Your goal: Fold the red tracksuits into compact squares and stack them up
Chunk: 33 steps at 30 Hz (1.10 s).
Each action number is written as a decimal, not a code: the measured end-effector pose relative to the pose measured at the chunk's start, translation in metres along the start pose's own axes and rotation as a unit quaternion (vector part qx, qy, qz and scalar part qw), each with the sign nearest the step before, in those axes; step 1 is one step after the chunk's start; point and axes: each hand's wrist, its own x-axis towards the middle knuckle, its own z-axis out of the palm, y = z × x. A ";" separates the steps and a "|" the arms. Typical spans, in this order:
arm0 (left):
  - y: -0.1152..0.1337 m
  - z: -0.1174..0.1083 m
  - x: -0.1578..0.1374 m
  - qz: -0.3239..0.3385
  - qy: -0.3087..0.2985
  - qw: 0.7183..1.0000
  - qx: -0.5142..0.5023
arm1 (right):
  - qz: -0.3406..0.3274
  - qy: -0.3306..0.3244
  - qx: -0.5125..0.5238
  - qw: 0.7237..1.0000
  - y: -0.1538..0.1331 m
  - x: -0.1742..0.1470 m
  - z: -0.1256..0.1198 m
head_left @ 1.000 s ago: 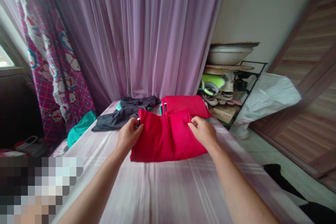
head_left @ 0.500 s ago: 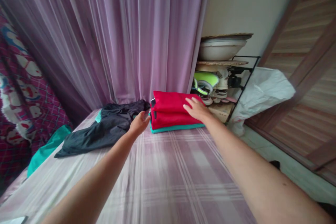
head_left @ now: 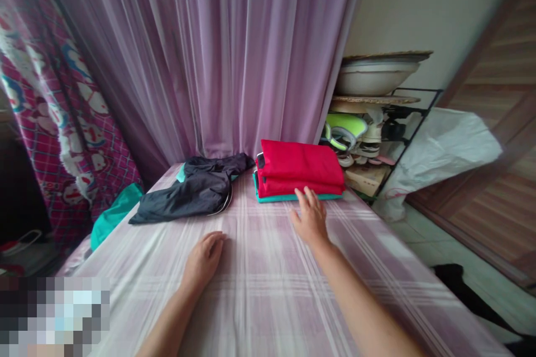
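Observation:
A stack of folded red clothes (head_left: 301, 164) lies at the far side of the bed, with a folded teal piece (head_left: 276, 198) under it. My right hand (head_left: 310, 218) hovers just in front of the stack, fingers spread and holding nothing. Nearer to me, my left hand (head_left: 204, 256) is over the plaid sheet, its fingers loosely bent and nothing in them. Dark trousers or shorts (head_left: 188, 192) with a pale drawcord lie spread out to the left of the stack, and a bit of teal cloth shows under them.
Purple curtains (head_left: 234, 56) hang behind the plaid-covered bed (head_left: 259, 301). To the right stands a rack (head_left: 412, 128) with shoes, a green visor and basins, beside a white plastic bag (head_left: 452, 139). Teal cloth (head_left: 117, 215) drapes over the left edge. Dark cloth (head_left: 456, 284) lies on the floor.
Both my hands have come off the red stack and drawn back towards me. The stack and dark garment now appear further right in view, as the camera has turned left.

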 end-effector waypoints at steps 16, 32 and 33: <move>-0.018 -0.048 0.036 -0.104 0.077 0.963 0.237 | -0.060 -0.120 0.059 0.989 -0.027 -0.120 0.023; 0.005 -0.080 0.055 -0.072 -0.041 0.959 0.269 | -0.028 -0.086 0.099 0.991 -0.042 -0.114 0.011; 0.013 -0.078 0.049 -0.068 -0.044 0.962 0.259 | -0.029 -0.086 0.100 0.991 -0.043 -0.113 0.011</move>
